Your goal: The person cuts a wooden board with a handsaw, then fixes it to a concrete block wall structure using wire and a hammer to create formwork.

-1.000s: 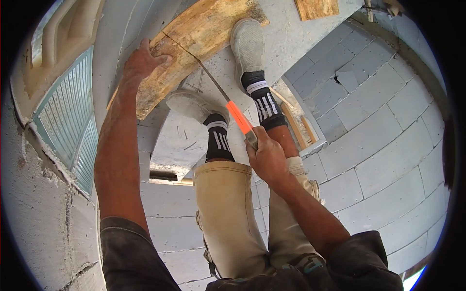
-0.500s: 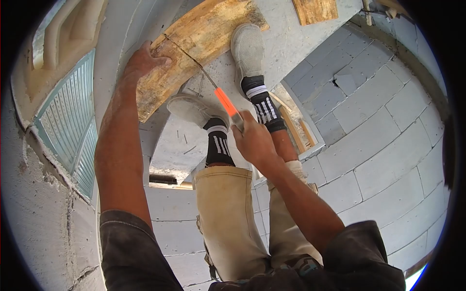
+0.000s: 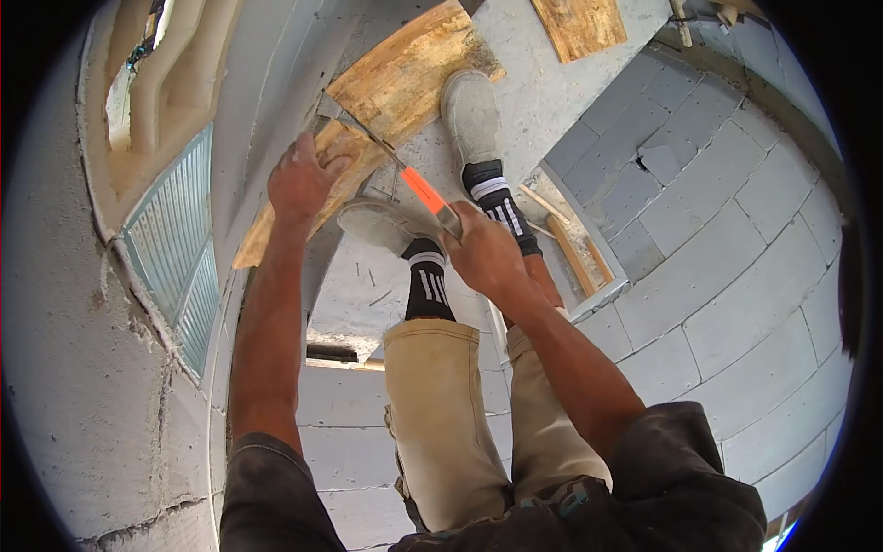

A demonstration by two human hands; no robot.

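My right hand (image 3: pixel 483 253) is closed around the orange and grey handle of a handsaw (image 3: pixel 424 189). The thin blade lies between two pieces of weathered wooden board. Under my shoe is the far piece (image 3: pixel 414 69), flat on a grey ledge. The near piece (image 3: pixel 262 230) tilts down on its edge, out of line with the other, and a gap shows between them. My left hand (image 3: pixel 302 184) grips the near piece at its upper edge, close to the cut end. Its fingertips are partly hidden behind the wood.
My grey shoes (image 3: pixel 471 110) stand on the ledge, where several loose nails (image 3: pixel 379 298) lie. Another wooden offcut (image 3: pixel 579 28) sits at the top. To the right is a framed opening (image 3: pixel 579 248) with wood strips inside, beside a grey block surface (image 3: pixel 717 230). A ribbed glass panel (image 3: pixel 170 239) stands left.
The board was in one line under the blade; now its near piece has come away and tipped downward, with my left hand on it. The saw has barely moved.
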